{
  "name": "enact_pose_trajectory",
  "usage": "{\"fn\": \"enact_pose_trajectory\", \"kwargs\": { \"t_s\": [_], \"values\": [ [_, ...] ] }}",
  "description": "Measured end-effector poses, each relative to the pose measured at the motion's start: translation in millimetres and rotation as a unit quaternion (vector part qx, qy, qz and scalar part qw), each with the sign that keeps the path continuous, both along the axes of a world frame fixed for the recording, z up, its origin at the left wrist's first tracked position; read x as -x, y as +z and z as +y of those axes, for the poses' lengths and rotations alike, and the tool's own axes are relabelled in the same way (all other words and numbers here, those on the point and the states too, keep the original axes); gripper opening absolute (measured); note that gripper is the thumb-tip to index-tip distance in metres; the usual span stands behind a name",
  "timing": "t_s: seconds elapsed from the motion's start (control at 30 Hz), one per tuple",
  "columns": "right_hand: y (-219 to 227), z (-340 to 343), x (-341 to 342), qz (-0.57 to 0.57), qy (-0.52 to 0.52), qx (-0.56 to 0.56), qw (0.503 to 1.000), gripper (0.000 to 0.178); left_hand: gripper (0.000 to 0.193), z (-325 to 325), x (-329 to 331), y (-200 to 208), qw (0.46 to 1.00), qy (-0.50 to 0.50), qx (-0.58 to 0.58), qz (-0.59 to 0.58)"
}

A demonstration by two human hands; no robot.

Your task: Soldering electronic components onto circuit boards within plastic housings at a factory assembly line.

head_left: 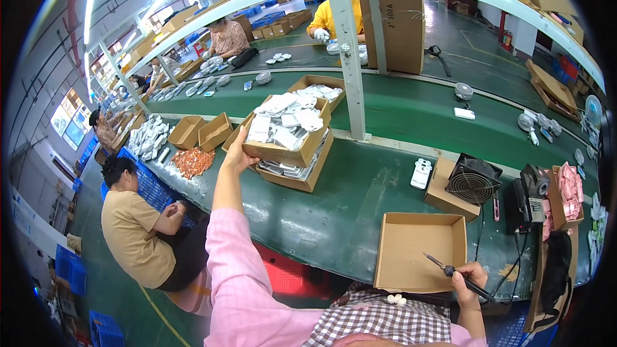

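Note:
My left hand (238,155), at the end of a stretched-out arm, is closed on the left side of a cardboard tray (273,152) heaped with white plastic parts (288,119). That tray sits on top of another cardboard tray (313,177), which also holds white parts. My right hand (471,281) is wrapped round the dark handle of a soldering iron (448,270). The iron's metal tip points up and left, over a low cardboard tray (421,244) whose bare bottom shows, at the near edge of the bench.
On the green bench (334,218) stand a small fan (473,180), a dark boxy device (528,199) and a box of pink parts (569,189). A white case (421,173) lies beyond the tray. A conveyor (398,99) runs behind. A co-worker (138,231) sits at left.

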State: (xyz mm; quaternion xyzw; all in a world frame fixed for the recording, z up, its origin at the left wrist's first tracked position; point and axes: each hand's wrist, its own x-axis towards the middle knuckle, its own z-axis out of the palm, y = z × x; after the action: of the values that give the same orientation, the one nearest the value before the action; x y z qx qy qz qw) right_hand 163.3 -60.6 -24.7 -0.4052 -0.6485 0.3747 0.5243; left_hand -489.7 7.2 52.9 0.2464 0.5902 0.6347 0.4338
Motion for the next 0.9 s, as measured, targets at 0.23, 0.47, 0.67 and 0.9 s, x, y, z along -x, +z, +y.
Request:
{"fn": "enact_pose_trajectory", "kwargs": {
  "t_s": [0.23, 0.47, 0.67, 0.9],
  "values": [
    [7, 2, -1, -0.095, 0.021, -0.113, 0.989, 0.019, 0.058, -35, -18, 15, 0.999, 0.013, -0.028, 0.045],
    [22, 3, -7, -0.124, 0.028, -0.167, 0.978, 0.016, 0.059, -113, -106, 43, 0.999, 0.026, -0.047, 0.003],
    [22, -5, -39, -0.105, 0.022, -0.147, 0.983, 0.017, 0.062, -176, -194, 21, 0.997, 0.058, -0.029, -0.052],
    [13, -16, -71, -0.093, -0.004, -0.154, 0.984, 0.019, 0.059, -220, -277, -40, 0.985, 0.151, -0.020, -0.085]
  ]
}}
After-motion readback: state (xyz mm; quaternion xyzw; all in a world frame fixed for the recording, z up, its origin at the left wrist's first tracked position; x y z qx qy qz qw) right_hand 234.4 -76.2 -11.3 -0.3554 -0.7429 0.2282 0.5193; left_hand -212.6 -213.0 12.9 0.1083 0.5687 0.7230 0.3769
